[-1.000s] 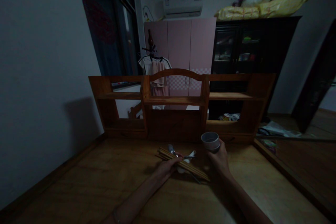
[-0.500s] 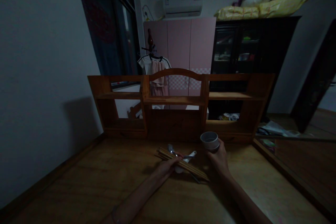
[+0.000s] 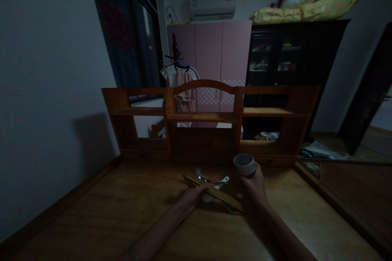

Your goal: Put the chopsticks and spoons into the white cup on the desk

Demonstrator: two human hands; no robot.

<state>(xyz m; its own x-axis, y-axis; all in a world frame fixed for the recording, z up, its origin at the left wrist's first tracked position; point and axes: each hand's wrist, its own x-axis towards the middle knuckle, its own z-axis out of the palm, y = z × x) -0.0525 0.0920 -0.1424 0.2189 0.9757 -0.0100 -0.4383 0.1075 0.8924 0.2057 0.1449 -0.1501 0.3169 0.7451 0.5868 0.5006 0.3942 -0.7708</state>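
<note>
My left hand [image 3: 196, 195] is closed around a bundle of wooden chopsticks [image 3: 225, 198], which slants down to the right over the board. A metal spoon [image 3: 199, 173] and a white spoon [image 3: 225, 180] poke out around the bundle; whether the hand grips them too is hard to see. Thin metal handles [image 3: 227, 208] show below the chopsticks. On the right, my right hand [image 3: 255, 183] is wrapped round a grey cup [image 3: 244, 164], its mouth facing up and slightly towards me. The cup is apart from the chopsticks.
A wide wooden surface [image 3: 122, 212] lies under both hands. Behind it stands a wooden shelf unit [image 3: 203, 116] with open compartments. To the left is a wall [image 3: 45, 110]; a raised wooden edge [image 3: 330, 195] runs along the right. Farther back are pink wardrobe doors [image 3: 208, 49].
Almost nothing differs. The white spoon under the chopsticks has shifted very slightly; both hands keep their hold and place.
</note>
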